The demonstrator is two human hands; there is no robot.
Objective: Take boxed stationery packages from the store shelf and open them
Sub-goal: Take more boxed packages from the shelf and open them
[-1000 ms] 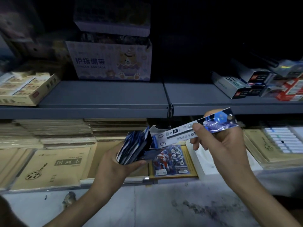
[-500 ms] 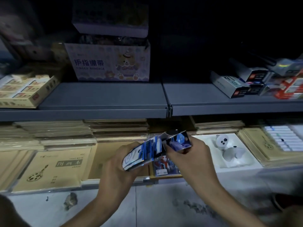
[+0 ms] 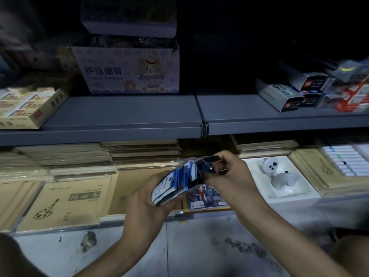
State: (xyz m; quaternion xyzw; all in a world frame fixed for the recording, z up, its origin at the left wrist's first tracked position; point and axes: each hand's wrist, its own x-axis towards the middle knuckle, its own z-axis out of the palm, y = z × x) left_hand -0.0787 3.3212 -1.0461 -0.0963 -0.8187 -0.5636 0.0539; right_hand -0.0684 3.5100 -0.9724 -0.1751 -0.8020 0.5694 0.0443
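A small blue and white stationery box is held in front of the lower shelf, tilted up to the right. My left hand grips its lower end from below. Several blue-edged packets stick out of its open upper end. My right hand pinches the dark blue end flap at the top of the box. Below the hands a colourful flat package lies on the lower shelf, partly hidden.
Brown sketch pads are stacked along the lower shelf. A white tray with a white figure lies to the right. The grey upper shelf carries a bear-printed bandage carton, a yellow box and pen boxes.
My right hand held a long packet out to the right, then brought it back to the box. It now pinches the flap at the box's open end. My left hand kept its grip.
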